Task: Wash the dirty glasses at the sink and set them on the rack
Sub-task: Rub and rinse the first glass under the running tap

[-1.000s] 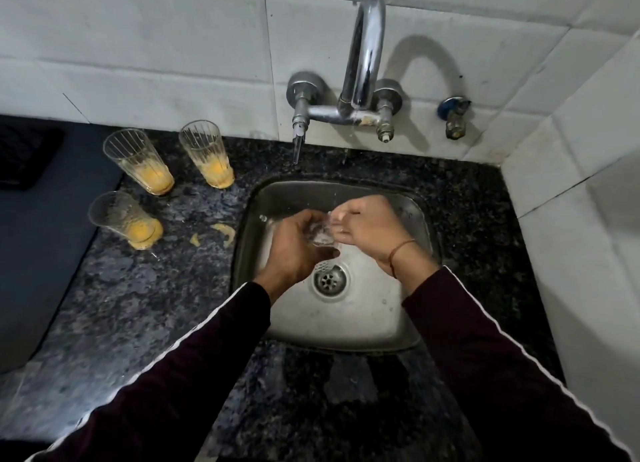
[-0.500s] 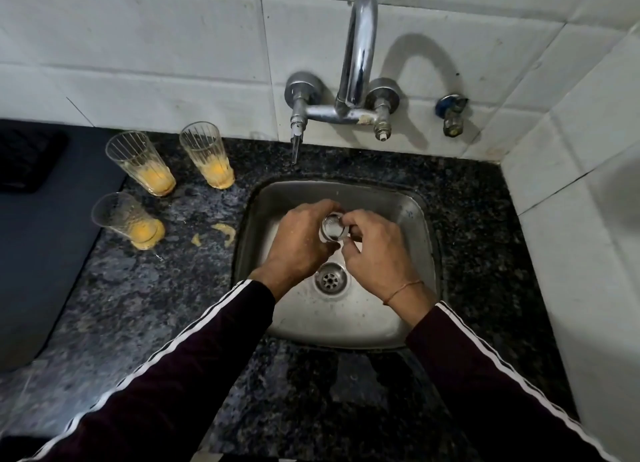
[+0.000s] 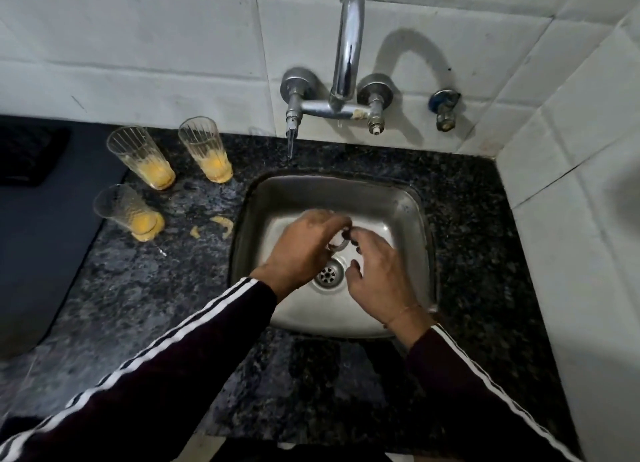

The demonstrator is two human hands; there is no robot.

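Right hand (image 3: pixel 377 281) now off glass (image 3: pixel 337 248) | left hand (image 3: pixel 304 247) grip holds it | no readable writing

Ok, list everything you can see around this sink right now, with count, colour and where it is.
dirty glasses: three, clear with orange residue, upright on the countertop left of the sink
glass: one, clear, held over the sink
sink: one, steel, set in the countertop
countertop: one, black speckled stone
orange spills: two, on the countertop beside the sink
faucet: one, chrome, on the white tiled wall
valve: one, blue-capped, right of the faucet
left hand: grips the glass
right hand: fingers at the glass rim
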